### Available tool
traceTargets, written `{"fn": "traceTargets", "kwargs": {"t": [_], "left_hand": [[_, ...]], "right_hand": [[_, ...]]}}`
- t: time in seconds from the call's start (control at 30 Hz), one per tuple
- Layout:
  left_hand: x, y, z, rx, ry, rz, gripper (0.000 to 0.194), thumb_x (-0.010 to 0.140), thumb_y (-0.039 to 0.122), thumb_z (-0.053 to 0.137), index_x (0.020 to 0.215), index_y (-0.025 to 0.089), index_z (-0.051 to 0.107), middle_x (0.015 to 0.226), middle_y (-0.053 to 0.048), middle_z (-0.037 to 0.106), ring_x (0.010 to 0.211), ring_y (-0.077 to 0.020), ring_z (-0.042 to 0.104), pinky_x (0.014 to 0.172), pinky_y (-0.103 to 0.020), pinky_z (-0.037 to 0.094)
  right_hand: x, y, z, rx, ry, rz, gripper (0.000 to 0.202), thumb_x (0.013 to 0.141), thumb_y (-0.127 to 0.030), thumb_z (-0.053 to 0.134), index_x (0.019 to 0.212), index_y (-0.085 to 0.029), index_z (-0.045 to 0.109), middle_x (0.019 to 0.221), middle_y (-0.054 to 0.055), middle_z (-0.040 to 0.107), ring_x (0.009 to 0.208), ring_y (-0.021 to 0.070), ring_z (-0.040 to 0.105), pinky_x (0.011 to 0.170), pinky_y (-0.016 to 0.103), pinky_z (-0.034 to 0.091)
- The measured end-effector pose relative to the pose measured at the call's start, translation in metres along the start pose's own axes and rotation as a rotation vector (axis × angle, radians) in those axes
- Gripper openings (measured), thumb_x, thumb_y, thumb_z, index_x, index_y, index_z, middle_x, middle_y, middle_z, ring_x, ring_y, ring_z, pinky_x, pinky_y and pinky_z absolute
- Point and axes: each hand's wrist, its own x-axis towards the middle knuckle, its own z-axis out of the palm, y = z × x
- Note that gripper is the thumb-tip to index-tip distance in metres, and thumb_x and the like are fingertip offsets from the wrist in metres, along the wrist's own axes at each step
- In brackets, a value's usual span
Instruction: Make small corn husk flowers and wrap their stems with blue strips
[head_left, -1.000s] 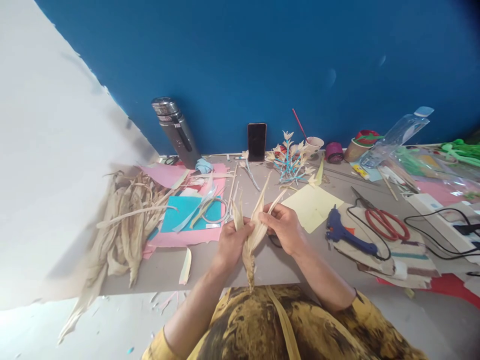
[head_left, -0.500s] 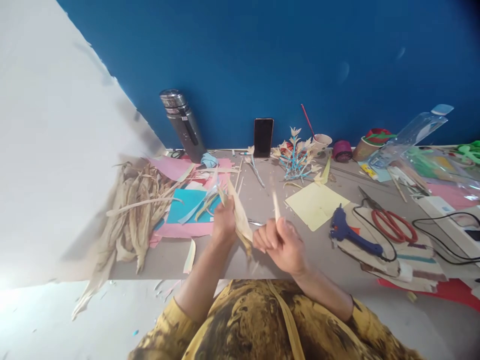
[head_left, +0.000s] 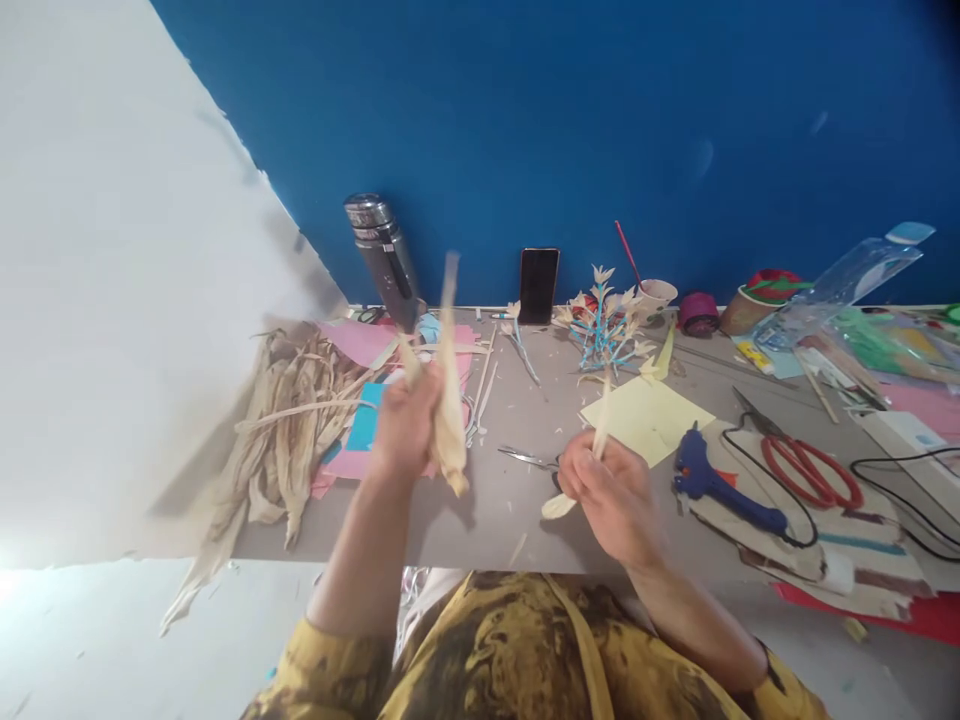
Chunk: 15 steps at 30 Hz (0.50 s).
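Note:
My left hand (head_left: 405, 425) is closed around a long pale dried corn husk (head_left: 450, 420), its blurred tip pointing up and its stubby base hanging toward me. To the right, my right hand (head_left: 611, 490) pinches a narrow husk strip (head_left: 559, 507), which sticks out above and below the fingers. Small scissors (head_left: 525, 457) lie on the table between the hands, their handles partly hidden by my right hand. Behind that hand is a sheet of yellow paper (head_left: 660, 415). Blue paper (head_left: 361, 428) and pink paper (head_left: 341, 465) lie beneath and beside my left hand.
A heap of dried husks (head_left: 277, 440) hangs over the table's left front edge. Along the blue wall stand a thermos (head_left: 390, 265), a phone (head_left: 539, 286), a blue-stemmed husk flower bunch (head_left: 600, 325) and a paper cup (head_left: 658, 296). Rightward lie a glue gun (head_left: 724, 485) and red-handled scissors (head_left: 810, 470).
My hands have moved apart, the left going left with the husk and the right going right with the strip. The small scissors between them show more fully. The view has shifted slightly.

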Motion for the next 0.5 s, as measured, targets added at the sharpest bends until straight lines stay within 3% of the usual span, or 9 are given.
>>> {"fn": "traceTargets", "kwargs": {"t": [0.03, 0.1, 0.2, 0.27, 0.33, 0.43, 0.5], "left_hand": [[-0.013, -0.007, 0.008, 0.021, -0.154, -0.027, 0.034, 0.079, 0.048, 0.07, 0.076, 0.017, 0.058, 0.059, 0.004, 0.05, 0.052, -0.0101, 0.045, 0.048, -0.022, 0.037], [-0.036, -0.019, 0.019, 0.102, -0.368, -0.009, 0.033, 0.077, 0.046, 0.074, 0.073, 0.016, 0.06, 0.061, 0.004, 0.051, 0.054, -0.0094, 0.045, 0.051, -0.022, 0.037], [-0.058, -0.028, 0.022, 0.167, -0.553, -0.054, 0.037, 0.076, 0.05, 0.076, 0.07, 0.016, 0.062, 0.057, 0.004, 0.05, 0.052, -0.0089, 0.043, 0.05, -0.022, 0.034], [-0.063, -0.032, 0.022, 0.122, -0.547, -0.099, 0.042, 0.079, 0.055, 0.072, 0.069, 0.016, 0.062, 0.055, 0.003, 0.049, 0.05, -0.009, 0.042, 0.048, -0.022, 0.033], [-0.061, -0.035, 0.021, -0.03, -0.44, -0.15, 0.047, 0.082, 0.06, 0.066, 0.065, 0.017, 0.058, 0.052, 0.004, 0.046, 0.047, -0.0083, 0.038, 0.045, -0.022, 0.03], [-0.043, -0.032, 0.015, -0.345, -0.262, -0.252, 0.053, 0.083, 0.062, 0.064, 0.058, 0.02, 0.042, 0.049, 0.007, 0.031, 0.042, -0.0065, 0.023, 0.04, -0.02, 0.02], [-0.023, -0.019, -0.002, -0.413, -0.216, -0.278, 0.056, 0.084, 0.059, 0.064, 0.056, 0.021, 0.033, 0.05, 0.008, 0.021, 0.042, -0.0065, 0.017, 0.038, -0.019, 0.018]], "right_hand": [[0.012, -0.002, 0.001, -0.024, 0.024, 0.056, 0.028, 0.086, -0.045, 0.074, 0.084, -0.019, 0.064, 0.063, -0.005, 0.046, 0.051, 0.0078, 0.032, 0.048, 0.025, 0.025], [0.031, -0.005, 0.004, -0.048, 0.05, 0.125, 0.041, 0.076, -0.047, 0.081, 0.101, -0.019, 0.066, 0.076, -0.003, 0.054, 0.05, 0.0056, 0.033, 0.044, 0.023, 0.025], [0.047, -0.004, 0.008, -0.135, 0.085, 0.121, 0.044, 0.069, -0.045, 0.085, 0.1, -0.019, 0.068, 0.072, -0.004, 0.054, 0.05, 0.0057, 0.036, 0.043, 0.022, 0.026], [0.049, -0.001, 0.009, -0.159, 0.129, 0.09, 0.036, 0.07, -0.042, 0.085, 0.09, -0.017, 0.069, 0.06, -0.007, 0.048, 0.047, 0.0057, 0.033, 0.042, 0.022, 0.024], [0.047, 0.001, 0.011, -0.1, 0.163, 0.061, 0.031, 0.072, -0.041, 0.084, 0.084, -0.017, 0.069, 0.057, -0.007, 0.046, 0.046, 0.0056, 0.031, 0.041, 0.022, 0.023], [0.046, -0.004, 0.01, 0.076, 0.174, 0.047, 0.032, 0.073, -0.041, 0.084, 0.083, -0.019, 0.063, 0.068, -0.002, 0.061, 0.05, 0.0064, 0.039, 0.04, 0.019, 0.025], [0.047, -0.012, 0.004, 0.16, 0.213, 0.033, 0.036, 0.072, -0.043, 0.085, 0.082, -0.021, 0.058, 0.074, -0.001, 0.065, 0.05, 0.0063, 0.042, 0.038, 0.017, 0.026]]}}
